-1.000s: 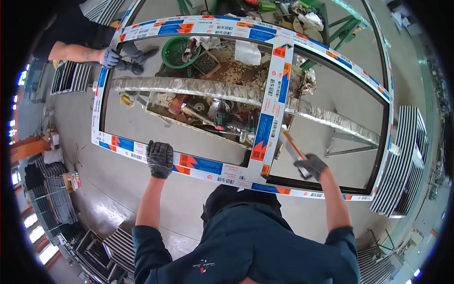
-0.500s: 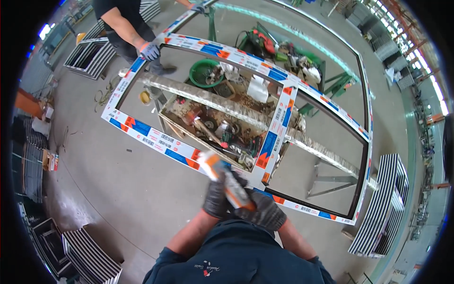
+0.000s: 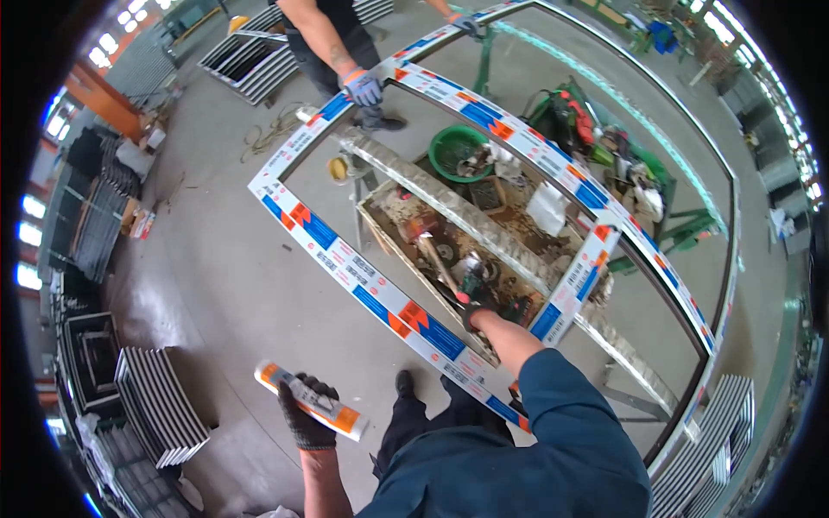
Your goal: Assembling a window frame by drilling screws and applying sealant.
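Note:
My left hand [image 3: 304, 423], in a dark knit glove, is wrapped round a white and orange sealant cartridge [image 3: 338, 416], out to the left of the frame. The right arm reaches down through an opening of the large window frame [image 3: 358, 278], which is covered in printed protective film. There my right hand [image 3: 477, 316], also gloved, is low in a wooden tool tray [image 3: 390, 247], at the end of a green and red power tool [image 3: 471, 283]. Its fingers are mostly hidden, so a grip cannot be made out. A wooden-handled hammer [image 3: 436, 259] lies beside that tool.
A co-worker's gloved hand [image 3: 363, 87] rests on the frame's far left corner. A wrapped support bar [image 3: 449, 205] runs under the frame. Beyond the tray are a green basin [image 3: 458, 142] and a tool pile [image 3: 604, 142]. Stacked profiles [image 3: 160, 406] stand at left.
My hands have parted. The left has carried the cartridge out to the left, while the right has gone through the frame into the tray. The whole view has shifted.

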Available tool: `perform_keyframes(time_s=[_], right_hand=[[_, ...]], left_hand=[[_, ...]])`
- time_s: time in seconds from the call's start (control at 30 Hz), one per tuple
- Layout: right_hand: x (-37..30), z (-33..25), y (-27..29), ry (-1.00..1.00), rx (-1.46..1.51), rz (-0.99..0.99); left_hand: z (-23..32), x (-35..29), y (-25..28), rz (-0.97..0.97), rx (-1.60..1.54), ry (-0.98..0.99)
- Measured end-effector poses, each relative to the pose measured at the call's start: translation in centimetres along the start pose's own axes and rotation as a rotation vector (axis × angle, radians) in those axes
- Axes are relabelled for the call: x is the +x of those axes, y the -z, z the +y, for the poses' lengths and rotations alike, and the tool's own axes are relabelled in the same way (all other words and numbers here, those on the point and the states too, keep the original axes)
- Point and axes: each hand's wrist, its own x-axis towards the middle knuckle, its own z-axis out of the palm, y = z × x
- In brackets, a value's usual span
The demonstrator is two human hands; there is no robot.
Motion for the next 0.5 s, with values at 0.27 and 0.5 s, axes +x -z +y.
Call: perform_keyframes(time_s=[0.27, 0.5], right_hand=[[3.3, 1.5, -5.6, -0.018, 0.208, -0.006], [-0.8, 0.1, 0.7, 0.034, 0.272, 0.195]], left_hand=[[-3.3, -5.7, 0.7, 0.206, -0.202, -0.012], [-3.0, -2.4, 3.2, 0.186, -0.163, 0.028]])
